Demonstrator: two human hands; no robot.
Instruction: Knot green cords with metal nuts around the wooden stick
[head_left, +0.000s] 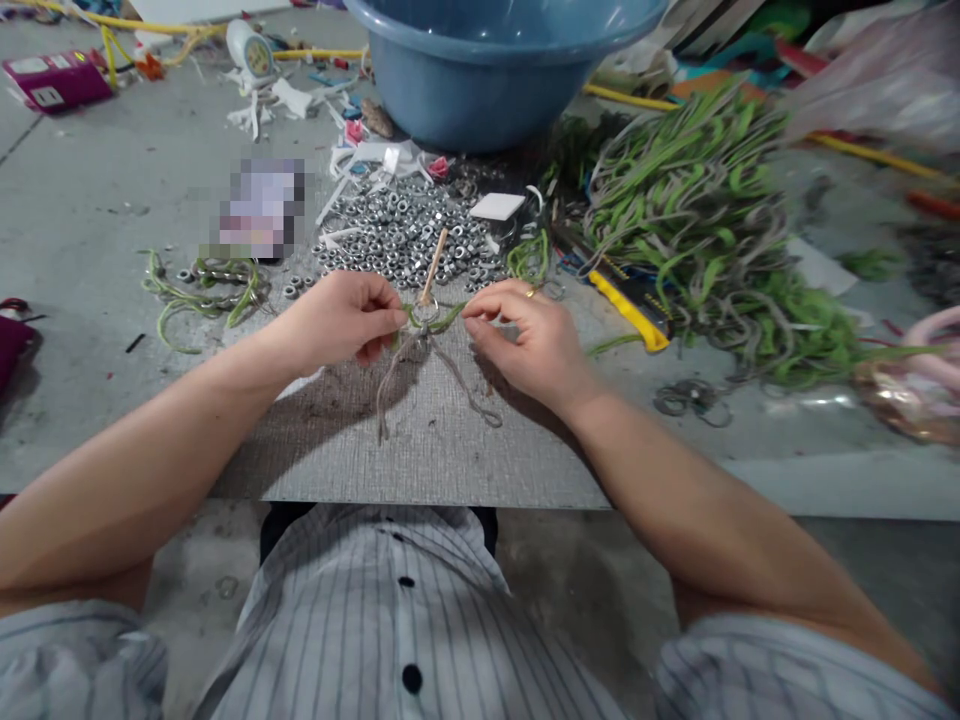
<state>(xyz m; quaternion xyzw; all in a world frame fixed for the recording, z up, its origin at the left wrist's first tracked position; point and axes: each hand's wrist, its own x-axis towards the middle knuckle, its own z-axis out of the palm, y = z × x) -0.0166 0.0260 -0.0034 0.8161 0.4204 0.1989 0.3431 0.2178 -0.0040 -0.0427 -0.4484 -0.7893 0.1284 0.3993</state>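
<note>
My left hand [354,315] is closed, with thumb and forefinger pinching one end of a green cord [444,322]. My right hand [521,330] pinches the other side of that cord, thumb and fingers close together. Between my hands, the cord runs through a metal ring [426,311], beside a small wooden stick [435,262] that stands up from the table. Two grey cord ends [459,378] hang from the ring toward me and lie apart on the table. Behind my hands spreads a heap of metal nuts [409,235].
A blue basin [480,85] stands behind the nuts. To the right lie a yellow box cutter [630,308] and a large pile of green and grey cords [690,200]. On the left are some knotted green cords [225,285] and a blurred-out phone-like object [259,205].
</note>
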